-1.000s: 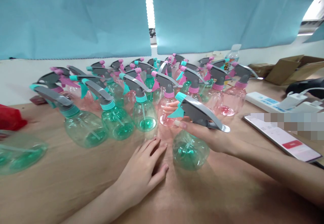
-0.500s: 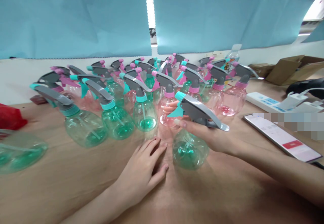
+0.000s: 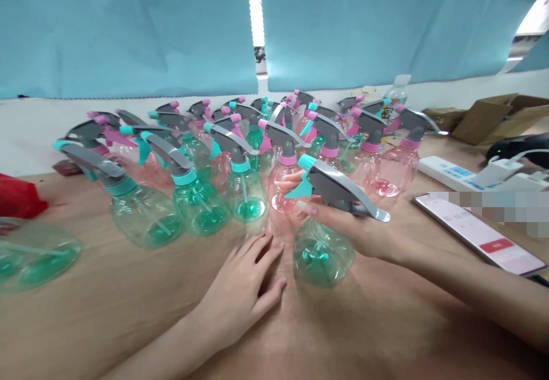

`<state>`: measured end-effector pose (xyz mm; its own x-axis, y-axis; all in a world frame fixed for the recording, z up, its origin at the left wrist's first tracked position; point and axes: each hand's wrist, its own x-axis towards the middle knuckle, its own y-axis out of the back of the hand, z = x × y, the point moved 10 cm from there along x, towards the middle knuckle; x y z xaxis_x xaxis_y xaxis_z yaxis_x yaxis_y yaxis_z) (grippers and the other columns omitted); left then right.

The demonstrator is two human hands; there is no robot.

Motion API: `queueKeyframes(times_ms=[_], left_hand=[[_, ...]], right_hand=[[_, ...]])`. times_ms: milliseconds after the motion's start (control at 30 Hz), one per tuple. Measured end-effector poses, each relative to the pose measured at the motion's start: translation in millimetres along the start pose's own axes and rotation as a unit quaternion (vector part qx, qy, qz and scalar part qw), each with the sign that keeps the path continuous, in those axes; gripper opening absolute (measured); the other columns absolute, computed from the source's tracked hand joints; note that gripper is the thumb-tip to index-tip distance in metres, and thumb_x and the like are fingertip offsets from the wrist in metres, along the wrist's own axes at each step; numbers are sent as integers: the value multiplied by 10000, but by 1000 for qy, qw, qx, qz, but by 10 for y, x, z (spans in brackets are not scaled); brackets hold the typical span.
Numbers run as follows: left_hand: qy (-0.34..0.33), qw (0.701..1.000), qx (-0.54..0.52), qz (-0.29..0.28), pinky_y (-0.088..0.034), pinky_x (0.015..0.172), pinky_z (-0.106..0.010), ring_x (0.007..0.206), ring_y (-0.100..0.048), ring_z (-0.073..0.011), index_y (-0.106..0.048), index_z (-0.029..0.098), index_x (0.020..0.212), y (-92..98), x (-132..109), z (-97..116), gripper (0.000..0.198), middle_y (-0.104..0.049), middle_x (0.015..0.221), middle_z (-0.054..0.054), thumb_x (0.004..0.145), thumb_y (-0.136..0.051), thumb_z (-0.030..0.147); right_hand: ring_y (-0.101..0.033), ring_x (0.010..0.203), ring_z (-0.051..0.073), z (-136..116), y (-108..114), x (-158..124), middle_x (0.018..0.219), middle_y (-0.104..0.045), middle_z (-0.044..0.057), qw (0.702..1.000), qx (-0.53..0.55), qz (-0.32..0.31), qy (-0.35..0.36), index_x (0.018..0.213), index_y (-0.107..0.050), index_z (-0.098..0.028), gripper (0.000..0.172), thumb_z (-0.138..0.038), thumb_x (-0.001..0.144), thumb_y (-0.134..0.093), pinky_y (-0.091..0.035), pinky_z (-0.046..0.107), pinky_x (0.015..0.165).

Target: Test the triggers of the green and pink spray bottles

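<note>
My right hand (image 3: 343, 225) is around the neck of a green spray bottle (image 3: 323, 257) standing upright on the table, thumb in front and fingers partly hidden behind. Its head is grey, with a turquoise nozzle and trigger pointing left. My left hand (image 3: 246, 280) lies on the table to the left of that bottle, fingers loosely spread, holding nothing. Just beyond my hands stand a green spray bottle (image 3: 249, 194) with a turquoise collar and a pink spray bottle (image 3: 285, 179) with a pink collar. Another green spray bottle (image 3: 203, 211) is farther left.
Several more pink and green spray bottles crowd the back of the wooden table (image 3: 141, 305). On the right are a phone (image 3: 476, 231), a white power strip (image 3: 446, 171) with plugs and an open cardboard box (image 3: 489, 117). A red plastic bag (image 3: 19, 197) lies at the left edge.
Almost nothing differs. The whole view has shifted very slightly; both hands keep the same places, the right one still on the green spray bottle.
</note>
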<state>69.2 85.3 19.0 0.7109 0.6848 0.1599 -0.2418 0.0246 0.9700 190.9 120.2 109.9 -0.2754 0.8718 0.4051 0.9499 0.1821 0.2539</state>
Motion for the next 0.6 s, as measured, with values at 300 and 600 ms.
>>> queueKeyframes(times_ms=[300,600], left_hand=[[3,1000,-3,3,-393,997,-507,1289,-404,-320,-490,172,1331,21,2,8,426,-471,1399,-142,933,-495,323],[5,1000,-7,4,-379,1015,-487,1299,-392,-306,-483,184,1338,17,-3,2,427,-466,1405,-130,933,-506,317]], right_hand=[[-434,603,115,33,6,-16,611,-416,-40,1000,-9,2,-18,647,-469,-225,216,-192,834,-572,-412,271,574],[-461,639,119,10,11,-13,623,-405,-45,1000,-3,4,-11,651,-472,-224,211,-163,828,-568,-425,284,635]])
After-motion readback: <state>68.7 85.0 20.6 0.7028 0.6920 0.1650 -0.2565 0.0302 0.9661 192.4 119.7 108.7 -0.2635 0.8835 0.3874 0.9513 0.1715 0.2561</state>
